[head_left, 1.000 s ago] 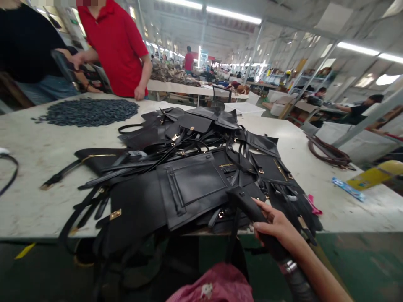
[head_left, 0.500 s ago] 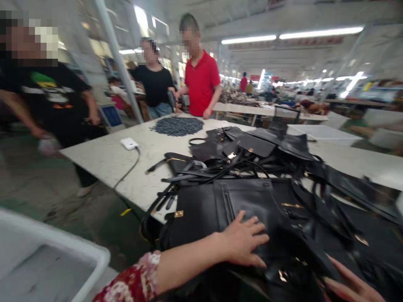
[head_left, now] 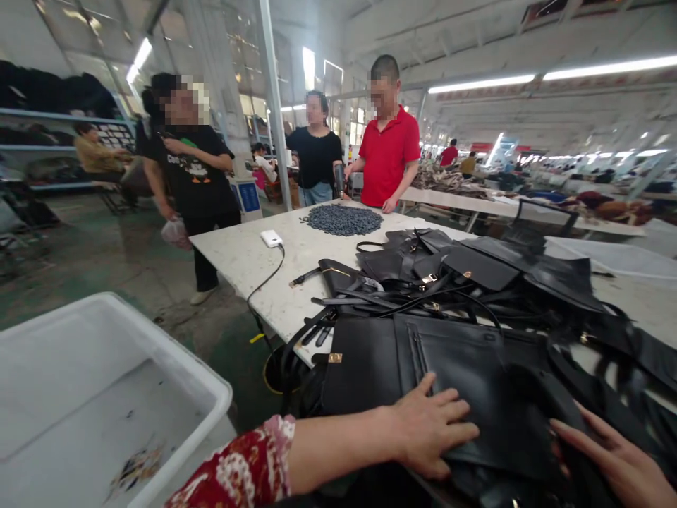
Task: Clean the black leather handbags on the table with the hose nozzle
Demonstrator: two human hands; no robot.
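A black leather-look handbag (head_left: 364,367) with a gold clasp lies at the near edge of the table. My left hand (head_left: 436,427) rests palm down on its smooth panel, fingers spread. A zipped slit runs down the panel just above my fingertips. At the lower right, my right hand (head_left: 608,451) has its fingers around a dark edge or strap of the bag; part of that grip is hidden. A heap of black bags and straps (head_left: 476,268) with gold fittings lies beyond and to the right.
On the pale table (head_left: 233,257) are a white device with a cable (head_left: 271,238) and a pile of small dark pieces (head_left: 343,219). A large white bin (head_left: 222,395) stands at lower left. Three people stand around the far side and left; one (head_left: 391,148) wears red.
The view has swung left, showing more of the white bin and shelves. My left hand still lies on the bag. The person at left now has one arm raised across the chest.
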